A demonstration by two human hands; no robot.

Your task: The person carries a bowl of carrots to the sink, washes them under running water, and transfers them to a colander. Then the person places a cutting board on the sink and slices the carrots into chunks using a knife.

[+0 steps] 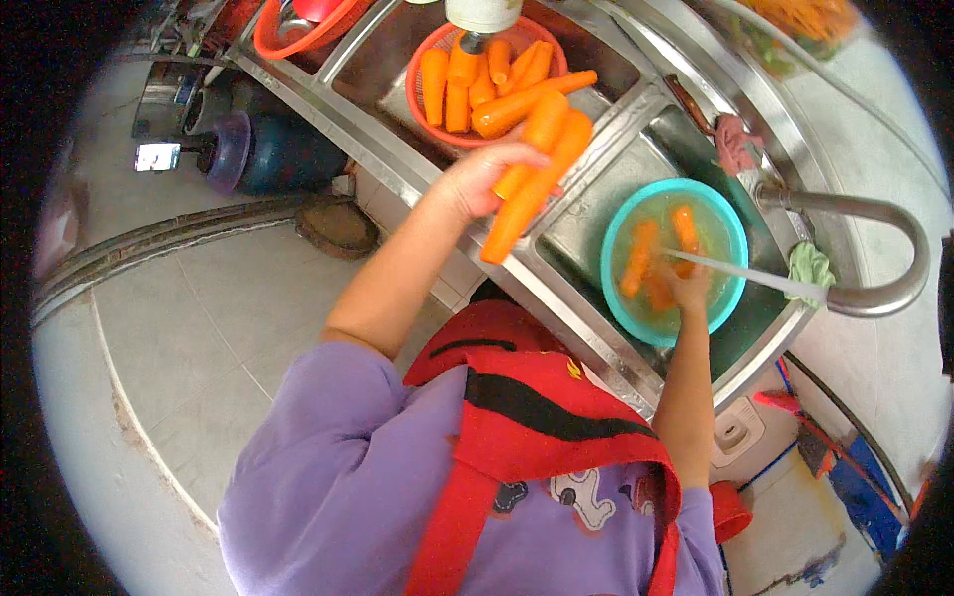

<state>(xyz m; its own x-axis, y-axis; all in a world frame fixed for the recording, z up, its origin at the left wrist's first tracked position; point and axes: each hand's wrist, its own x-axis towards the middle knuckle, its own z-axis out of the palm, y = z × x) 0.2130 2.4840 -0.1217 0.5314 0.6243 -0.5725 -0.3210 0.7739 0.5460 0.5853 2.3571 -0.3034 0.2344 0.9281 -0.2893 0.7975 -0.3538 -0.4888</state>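
Note:
Two peeled carrots [538,190] are gripped in my left hand [484,175], raised above the divider between two sink bowls. Just beyond that hand, a red plastic basket [412,89] holds several peeled carrots [456,74] in the middle bowl. My right hand [687,287] reaches into a turquoise basin [610,279] of cloudy water in the right bowl. A few carrots [639,257] lie in the water around its fingers. The water and blur hide whether those fingers hold one. A stream of water [753,276] runs from the curved metal faucet [913,246] into the basin.
Behind the right bowl lie a brown-handled tool [687,104] and a pink cloth [736,143]. Green cloth [809,270] wraps the faucet near its outlet. Another red basket [272,48] stands at the far left of the steel sink [432,182]. A white cylindrical fitting [484,13] overhangs the carrot basket.

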